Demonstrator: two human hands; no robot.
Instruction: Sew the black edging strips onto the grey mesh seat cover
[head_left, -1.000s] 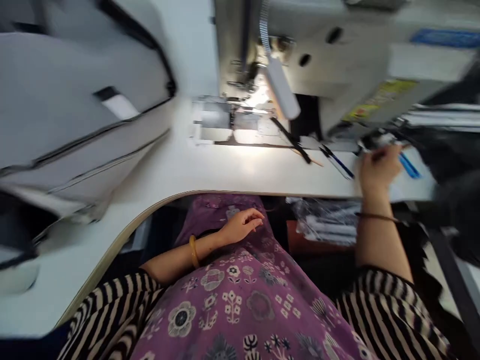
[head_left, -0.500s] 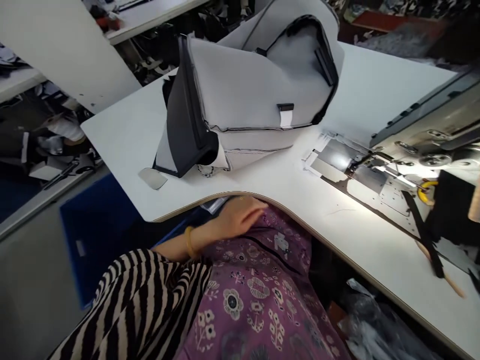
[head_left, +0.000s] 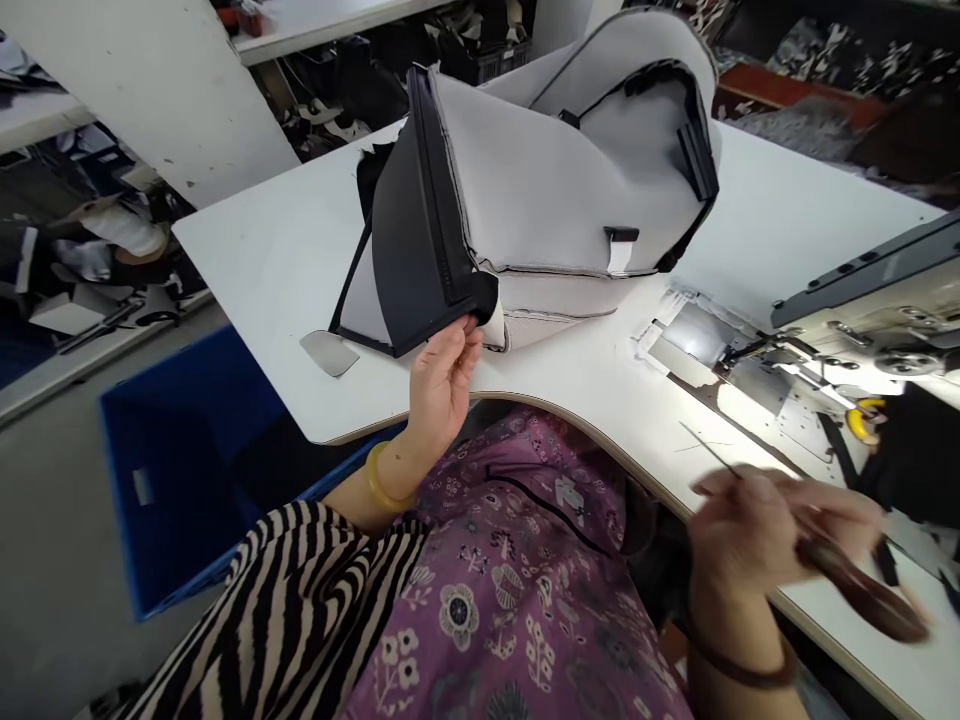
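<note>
A large grey bag piece with black edging lies on the white table. My left hand pinches the lower corner of its black end panel. Over the table's right part, my right hand, blurred by motion, is closed around a tool with a dark reddish-brown handle; a thin metal tip points up and left from the fingers. A small grey rounded piece lies left of my left hand.
A sewing machine stands at the right with its lamp lit. A yellow ring-shaped object and black material are beside it. Below the table's left edge is a blue bin. Shelves with scraps stand behind.
My left hand has moved up from my lap and taken hold of the black panel's corner. My right hand has come into view with the tool. The view has shifted slightly.
</note>
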